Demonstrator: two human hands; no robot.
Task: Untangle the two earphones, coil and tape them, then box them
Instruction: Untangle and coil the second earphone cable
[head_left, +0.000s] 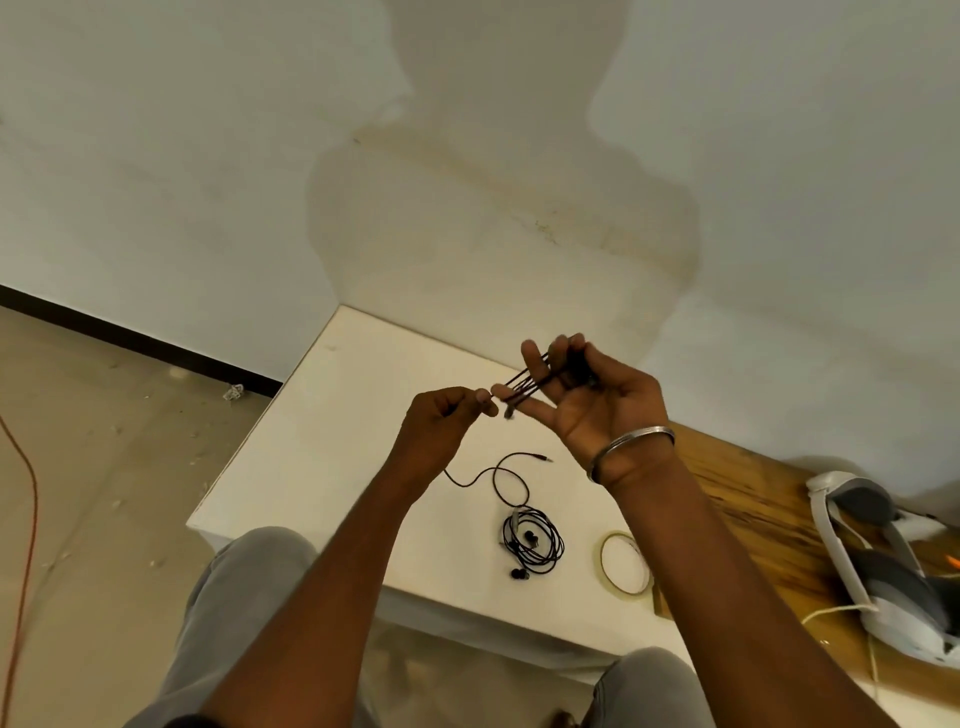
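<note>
Above the white table (322, 441), my right hand (587, 395) is raised palm up with a dark earphone cable (524, 387) wound in several strands across its fingers. My left hand (447, 415) pinches the free end of that cable just left of the right fingers. A second black earphone (530, 540) lies on the table below my hands, loosely coiled, with its earbuds beside the coil and its plug end trailing up and to the right. No box is in view.
A roll of clear tape (623, 564) lies flat near the table's front right corner. A white and grey headset (872, 566) rests on a wooden surface (753, 499) to the right. An orange cord (26, 519) runs along the floor at left. My knees sit under the table's front edge.
</note>
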